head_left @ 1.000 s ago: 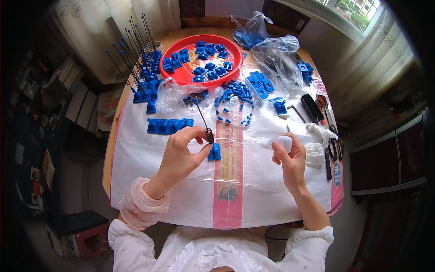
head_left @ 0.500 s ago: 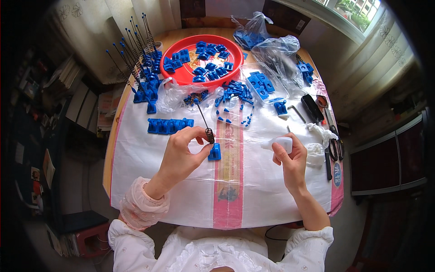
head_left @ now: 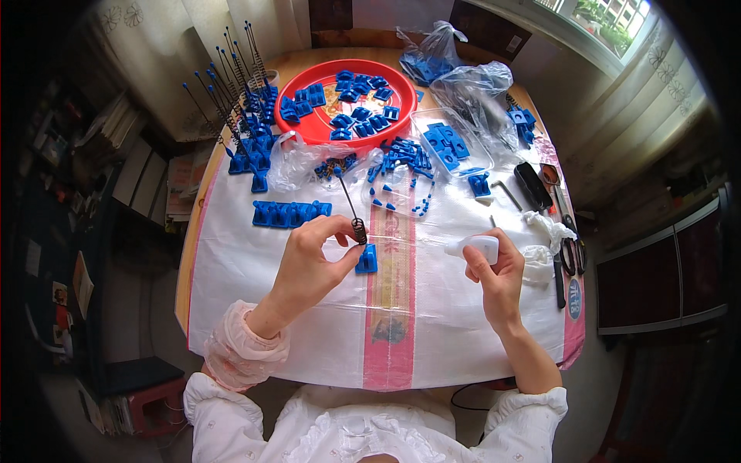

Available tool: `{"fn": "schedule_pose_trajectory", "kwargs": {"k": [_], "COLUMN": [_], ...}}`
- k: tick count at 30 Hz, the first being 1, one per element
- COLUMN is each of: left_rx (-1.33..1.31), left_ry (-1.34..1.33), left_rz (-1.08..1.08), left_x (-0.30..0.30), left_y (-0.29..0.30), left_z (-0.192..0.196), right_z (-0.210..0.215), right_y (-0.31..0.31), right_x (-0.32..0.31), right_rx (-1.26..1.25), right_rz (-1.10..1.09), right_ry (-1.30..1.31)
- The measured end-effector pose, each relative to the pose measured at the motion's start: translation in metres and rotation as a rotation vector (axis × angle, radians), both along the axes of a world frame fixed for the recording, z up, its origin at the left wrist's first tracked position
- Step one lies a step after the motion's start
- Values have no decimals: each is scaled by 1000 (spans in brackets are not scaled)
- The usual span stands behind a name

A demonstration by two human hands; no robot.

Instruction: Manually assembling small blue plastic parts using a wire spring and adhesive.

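Note:
Between the thumb and fingers of my left hand (head_left: 309,251) is a black coil spring (head_left: 359,231). A thin straight rod with a blue tip (head_left: 337,173) rises from it, leaning left. The spring stands at a small blue plastic base (head_left: 367,260) on the white sheet; my fingertips hide part of where they meet. My right hand (head_left: 498,274) is closed around a small white bottle (head_left: 483,248), held tilted with its nozzle pointing left toward the base, some way apart from it. A row of blue bases (head_left: 292,214) lies beyond my left hand.
Finished-looking blue bases with upright spring rods (head_left: 251,147) crowd the far left. A red tray (head_left: 282,127) holds blue parts. Nearby are a clear box (head_left: 480,160), small blue pieces (head_left: 405,154) and plastic bags (head_left: 478,85). Scissors (head_left: 570,255) and a hex key (head_left: 508,195) lie right.

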State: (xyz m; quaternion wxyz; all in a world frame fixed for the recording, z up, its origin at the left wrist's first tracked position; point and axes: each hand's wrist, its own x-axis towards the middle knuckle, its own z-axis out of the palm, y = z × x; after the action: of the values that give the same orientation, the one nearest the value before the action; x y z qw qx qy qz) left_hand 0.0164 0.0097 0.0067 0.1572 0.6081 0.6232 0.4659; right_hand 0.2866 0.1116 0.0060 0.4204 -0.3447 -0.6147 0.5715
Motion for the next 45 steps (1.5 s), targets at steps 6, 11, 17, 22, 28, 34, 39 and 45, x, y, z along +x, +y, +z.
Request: {"fn": "schedule_pose_trajectory", "kwargs": {"k": [6, 11, 17, 22, 28, 34, 39, 45], "left_rx": [-3, 0, -3, 3, -3, 1, 4, -3], "left_ry": [17, 11, 14, 14, 7, 9, 15, 21], "left_rz": [-1, 5, 4, 6, -1, -1, -1, 4], "left_x": [-1, -1, 0, 0, 0, 0, 1, 0], "left_y": [0, 0, 0, 0, 0, 0, 0, 0], "left_z": [0, -1, 1, 0, 1, 1, 2, 1], "right_z": [0, 1, 3, 1, 1, 2, 2, 3], "right_y": [-1, 1, -1, -1, -1, 0, -1, -1], "right_x": [-1, 1, 1, 0, 0, 0, -1, -1], "right_rx": [22, 11, -10, -9, 4, 17, 30, 21], "right_rz": [-12, -6, 1, 9, 1, 0, 1, 8], "right_ry": [-6, 9, 20, 26, 5, -6, -10, -9]}}
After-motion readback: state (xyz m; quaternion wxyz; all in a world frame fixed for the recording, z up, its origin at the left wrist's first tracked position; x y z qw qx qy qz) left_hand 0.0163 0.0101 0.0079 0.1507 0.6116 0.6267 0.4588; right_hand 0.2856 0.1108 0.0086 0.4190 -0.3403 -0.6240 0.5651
